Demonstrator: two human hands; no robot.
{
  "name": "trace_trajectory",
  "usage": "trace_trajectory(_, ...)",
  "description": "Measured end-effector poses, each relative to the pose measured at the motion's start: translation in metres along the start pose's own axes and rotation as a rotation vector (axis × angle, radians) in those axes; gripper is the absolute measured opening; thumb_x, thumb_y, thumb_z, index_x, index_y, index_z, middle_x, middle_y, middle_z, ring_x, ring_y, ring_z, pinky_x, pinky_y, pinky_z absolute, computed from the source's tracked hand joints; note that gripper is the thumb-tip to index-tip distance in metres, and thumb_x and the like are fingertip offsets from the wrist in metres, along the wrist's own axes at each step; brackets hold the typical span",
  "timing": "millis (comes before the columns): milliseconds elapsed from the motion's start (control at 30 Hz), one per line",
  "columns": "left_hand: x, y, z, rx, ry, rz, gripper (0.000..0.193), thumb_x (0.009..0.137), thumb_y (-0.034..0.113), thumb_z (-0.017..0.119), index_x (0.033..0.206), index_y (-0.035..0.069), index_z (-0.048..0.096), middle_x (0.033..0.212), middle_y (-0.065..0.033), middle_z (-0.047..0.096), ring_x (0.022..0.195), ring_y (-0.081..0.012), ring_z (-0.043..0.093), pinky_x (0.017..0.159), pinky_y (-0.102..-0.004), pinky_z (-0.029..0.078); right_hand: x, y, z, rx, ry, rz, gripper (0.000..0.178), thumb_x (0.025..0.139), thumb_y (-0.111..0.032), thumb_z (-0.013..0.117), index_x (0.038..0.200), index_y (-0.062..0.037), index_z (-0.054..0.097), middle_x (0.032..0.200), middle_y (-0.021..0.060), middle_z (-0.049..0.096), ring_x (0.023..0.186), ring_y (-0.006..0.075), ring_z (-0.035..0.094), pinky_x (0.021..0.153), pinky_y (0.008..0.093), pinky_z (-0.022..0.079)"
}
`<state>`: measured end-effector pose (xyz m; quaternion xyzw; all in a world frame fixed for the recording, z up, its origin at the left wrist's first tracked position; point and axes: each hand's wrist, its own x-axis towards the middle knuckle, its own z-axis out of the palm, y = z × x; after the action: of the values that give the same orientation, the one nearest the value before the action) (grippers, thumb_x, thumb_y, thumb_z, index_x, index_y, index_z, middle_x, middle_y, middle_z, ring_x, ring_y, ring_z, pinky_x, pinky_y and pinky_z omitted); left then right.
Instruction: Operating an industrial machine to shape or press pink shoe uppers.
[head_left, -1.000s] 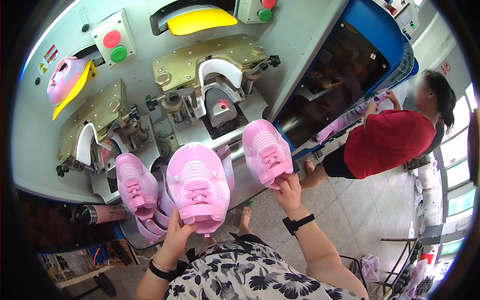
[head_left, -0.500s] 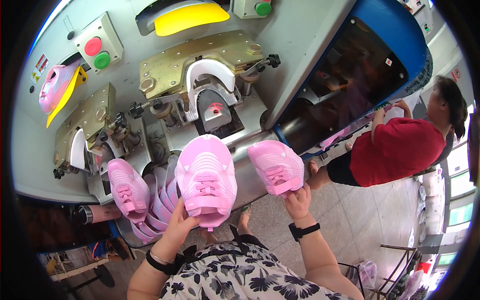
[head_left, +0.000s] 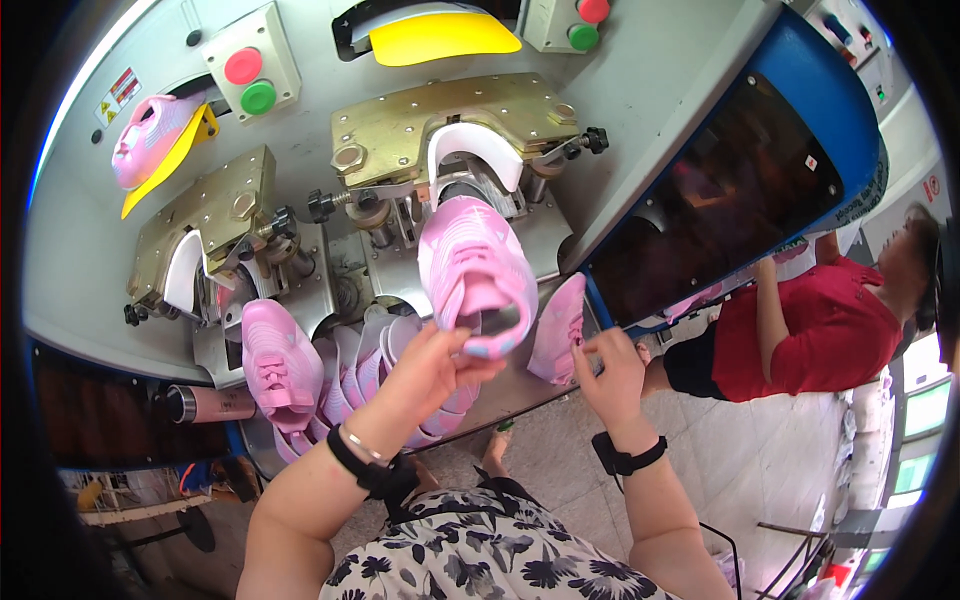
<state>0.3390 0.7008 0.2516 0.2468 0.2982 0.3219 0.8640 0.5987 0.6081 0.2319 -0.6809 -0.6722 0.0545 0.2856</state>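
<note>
Machine housing [head_left: 310, 140] ahead of you, one, carrying two brass-coloured press plates [head_left: 455, 125]. One co-worker [head_left: 800, 335] in red stands at your right. Four pink shoe uppers can be told singly: one [head_left: 465, 245] just beyond your left hand [head_left: 435, 370], toe away from you, its heel collar pinched by your fingers; one [head_left: 560, 335] just left of your right hand [head_left: 612, 375], touched by its fingertips, though you cannot tell whether they grip; one [head_left: 280, 355] farther left; one [head_left: 158, 145] on a yellow flap. More overlapping uppers [head_left: 345, 375] defy counting. Your hands are apart. Smaller: one tumbler [head_left: 215, 404], two red buttons [head_left: 243, 65], two green buttons [head_left: 258, 98].
</note>
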Motion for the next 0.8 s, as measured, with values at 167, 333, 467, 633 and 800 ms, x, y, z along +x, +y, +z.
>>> trace_trajectory(167, 0.028, -0.003, 0.019, -0.053, 0.013, 0.062, 0.037, 0.101, 0.026, 0.053, 0.124, -0.002, 0.047, 0.113, -0.0163, 0.064, 0.098, -0.029, 0.068, 0.081, -0.0348, 0.059, 0.084, -0.064, -0.012, 0.191, 0.112, -0.274, 0.042, 0.083, -0.021, 0.07, 0.121, -0.0069, 0.06, 0.122, 0.017, 0.058, 0.115, 0.0366, 0.053, 0.095, 0.0455, 0.045)
trace_trajectory(333, 0.038, -0.011, 0.028, -0.012, 0.104, 0.151, 0.04, 0.102, 0.029, 0.05, 0.129, 0.002, 0.042, 0.114, -0.0126, 0.062, 0.096, -0.0216, 0.068, 0.079, -0.0343, 0.058, 0.139, -0.097, 0.015, 0.14, -0.01, -0.353, 0.038, 0.082, -0.031, 0.069, 0.115, -0.0105, 0.067, 0.125, 0.0144, 0.058, 0.118, 0.0358, 0.052, 0.096, 0.0475, 0.045)
trace_trajectory(467, 0.04, -0.008, 0.026, 0.015, 0.133, 0.175, 0.041, 0.103, 0.031, 0.045, 0.129, 0.001, 0.041, 0.113, -0.0132, 0.062, 0.095, -0.0227, 0.068, 0.079, -0.035, 0.057, 0.147, -0.097, 0.028, 0.186, -0.054, -0.329, 0.033, 0.081, -0.031, 0.069, 0.107, -0.0112, 0.07, 0.12, 0.0119, 0.061, 0.115, 0.0338, 0.055, 0.091, 0.0465, 0.048)
trace_trajectory(633, 0.042, -0.002, 0.024, 0.036, 0.15, 0.165, 0.04, 0.103, 0.03, 0.045, 0.129, 0.0, 0.042, 0.111, -0.0146, 0.064, 0.095, -0.025, 0.068, 0.081, -0.036, 0.057, 0.154, -0.095, 0.036, 0.158, 0.005, -0.339, 0.028, 0.08, -0.027, 0.068, 0.103, -0.0111, 0.069, 0.111, 0.0098, 0.063, 0.107, 0.0323, 0.059, 0.084, 0.0462, 0.051)
trace_trajectory(800, 0.043, -0.003, 0.027, 0.031, 0.182, 0.173, 0.035, 0.104, 0.032, 0.042, 0.122, 0.003, 0.052, 0.106, -0.0094, 0.067, 0.092, -0.0197, 0.069, 0.076, -0.0331, 0.058, 0.154, -0.093, 0.04, 0.187, -0.005, -0.344, 0.026, 0.08, -0.025, 0.066, 0.102, -0.0108, 0.069, 0.11, 0.0101, 0.063, 0.108, 0.0324, 0.058, 0.084, 0.0469, 0.051)
